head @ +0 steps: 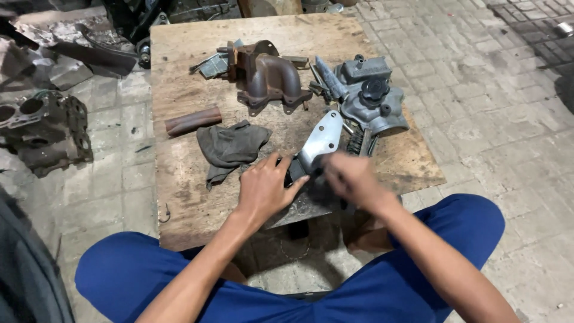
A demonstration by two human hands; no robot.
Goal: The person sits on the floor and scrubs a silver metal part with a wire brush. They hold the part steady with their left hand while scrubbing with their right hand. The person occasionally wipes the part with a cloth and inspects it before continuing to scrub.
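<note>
- The left hand (265, 188) rests palm down at the near edge of the worn wooden board (179, 72), its fingers curled round a small dark part (295, 173) that is mostly hidden.
- The right hand (350, 179) is blurred; it sits just right of the left one, over the same dark part, and whether it grips anything cannot be told.
- A shiny silver metal bracket with holes (323, 140) lies tilted just beyond both hands, its near end touching the dark part.
- A crumpled grey-green rag (230, 146) lies just left of the bracket, close to the left hand.
- A short rusty brown pipe piece (192, 121) lies left of the rag, further off.
- A rusty cast-iron manifold with curved pipes (266, 78) stands at the far middle of the board.
- A grey cast-metal housing with a black cap (373, 98) sits far right.
- A dark engine block (42, 128) lies on the paving at the left.
</note>
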